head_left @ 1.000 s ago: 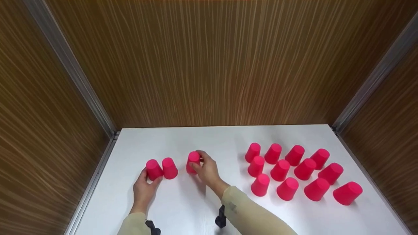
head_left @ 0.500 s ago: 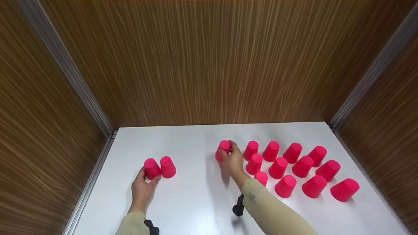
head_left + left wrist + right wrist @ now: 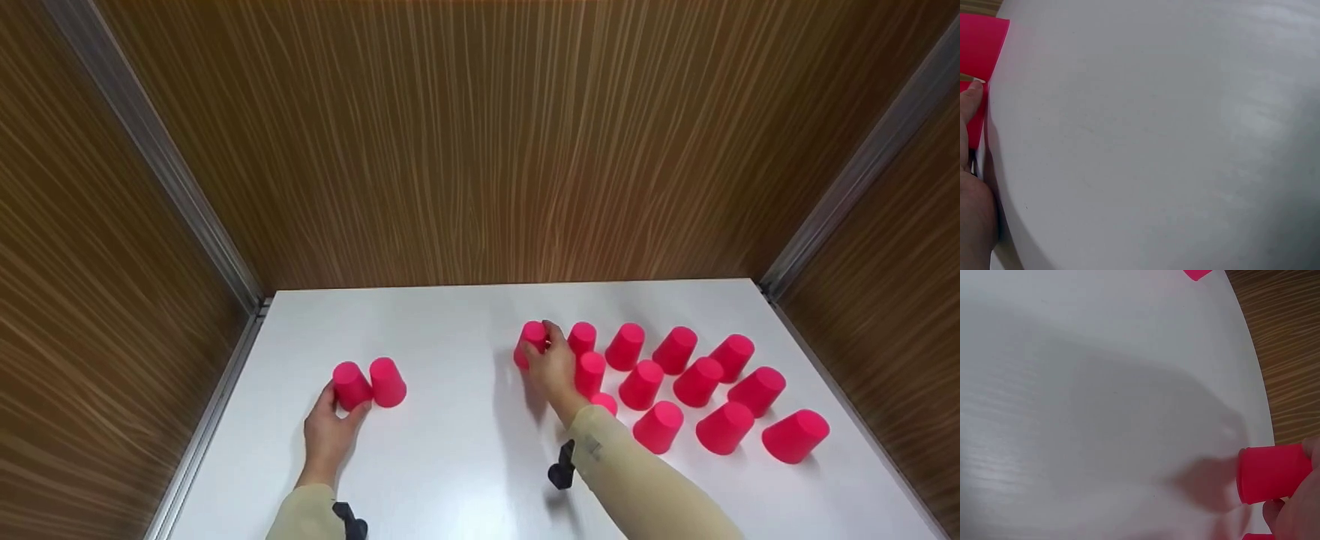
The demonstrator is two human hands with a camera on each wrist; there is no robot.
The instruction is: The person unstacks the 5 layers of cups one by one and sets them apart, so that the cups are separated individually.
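My left hand [image 3: 328,435] grips an upside-down pink cup [image 3: 349,386] at the left of the table, thumb and fingers on opposite sides. A second upside-down cup [image 3: 388,384] stands against its right side. In the left wrist view the thumb lies on the held cup [image 3: 977,126], close below the other cup [image 3: 982,45]. My right hand [image 3: 553,373] pinches another pink cup [image 3: 529,346], rim down, just left of the grouped cups. The right wrist view shows this cup [image 3: 1272,473] at the lower right, with a shadow on the table beside it.
Several upside-down pink cups stand in rows on the right, including a back-row cup [image 3: 625,347] and a front-right cup [image 3: 795,436]. My right hand and sleeve partly cover the nearest ones. Wood-grain panels [image 3: 480,150] enclose the white table [image 3: 442,465] at the back and sides.
My right hand has carried its cup rightward and slightly back, from near the left pair to beside the grouped cups. My left hand keeps its grip in the same place.
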